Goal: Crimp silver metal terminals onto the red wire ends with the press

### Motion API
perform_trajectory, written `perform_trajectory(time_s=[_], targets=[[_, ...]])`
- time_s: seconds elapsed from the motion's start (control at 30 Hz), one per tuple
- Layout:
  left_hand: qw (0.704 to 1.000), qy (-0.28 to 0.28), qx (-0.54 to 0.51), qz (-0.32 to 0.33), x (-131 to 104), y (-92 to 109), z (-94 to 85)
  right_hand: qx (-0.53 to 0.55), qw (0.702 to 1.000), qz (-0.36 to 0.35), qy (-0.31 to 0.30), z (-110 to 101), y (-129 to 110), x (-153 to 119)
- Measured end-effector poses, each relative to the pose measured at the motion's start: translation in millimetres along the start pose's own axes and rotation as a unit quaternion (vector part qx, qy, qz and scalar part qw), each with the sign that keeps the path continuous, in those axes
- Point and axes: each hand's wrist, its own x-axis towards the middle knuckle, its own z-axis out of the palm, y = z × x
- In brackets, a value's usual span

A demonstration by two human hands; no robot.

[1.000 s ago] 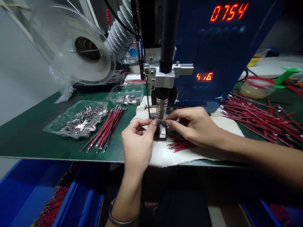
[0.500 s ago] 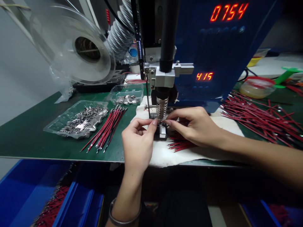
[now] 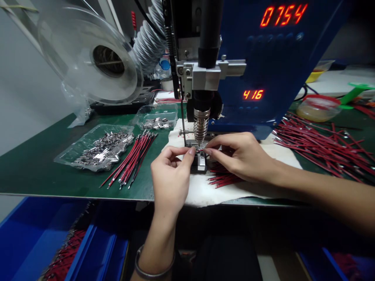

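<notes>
My left hand (image 3: 172,171) is pinched at the left of a small metal fixture (image 3: 201,160), under the spring-wrapped tip (image 3: 201,125) of a machine. What its fingertips hold is too small to make out. From the right, my right hand (image 3: 243,156) pinches a thin red wire at the fixture, its fingertips close to my left thumb. Beneath my right hand, a bundle of red wires (image 3: 222,179) lies on a white cloth (image 3: 202,193). The machine's blue housing (image 3: 234,47) shows red digits.
On the left are a clear tray of metal parts (image 3: 102,150), a smaller tray (image 3: 158,121) and a red and black wire bundle (image 3: 131,160). More wires (image 3: 325,148) lie right. A large clear reel (image 3: 73,58) stands back left; blue bins (image 3: 96,249) sit below.
The machine's head and spring-wrapped tip have risen off the fixture. The lower display has changed from 415 to 416. Both hands have stayed almost still.
</notes>
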Motion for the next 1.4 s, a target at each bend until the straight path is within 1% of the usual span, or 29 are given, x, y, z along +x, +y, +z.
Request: perform_trajectory(time_s=[0.33, 0.53, 0.77, 1.0, 1.07, 1.27, 1.4], targets=[[1.0, 0.0, -0.001, 0.002, -0.4, 1.0, 0.4, -0.009, 0.999, -0.036, 0.002, 1.4, 3.8, 0.8], [1.0, -0.008, -0.016, 0.006, -1.3, 0.6, 0.2, -0.013, 0.997, -0.068, 0.031, 1.7, 7.0, -0.5], [1.0, -0.012, -0.017, 0.005, -0.7, -0.4, -1.4, -0.037, 0.994, -0.104, 0.006, -1.9, 7.4, 0.5], [1.0, -0.013, -0.013, 0.01, -1.1, -0.9, -1.9, -0.061, 0.987, -0.148, 0.004, -3.8, 8.4, 0.1], [1.0, -0.013, -0.013, 0.013, -1.2, -1.6, -1.8, -0.064, 0.987, -0.147, 0.002, -3.9, 8.4, -0.3], [1.0, -0.012, -0.002, 0.019, -2.2, 0.1, -1.3, -0.066, 0.991, -0.114, 0.013, -3.6, 7.4, -0.1], [1.0, -0.012, 0.013, 0.009, -2.5, 0.6, -1.6, -0.061, 0.99, -0.128, 0.01, -3.5, 8.2, 0.1]])
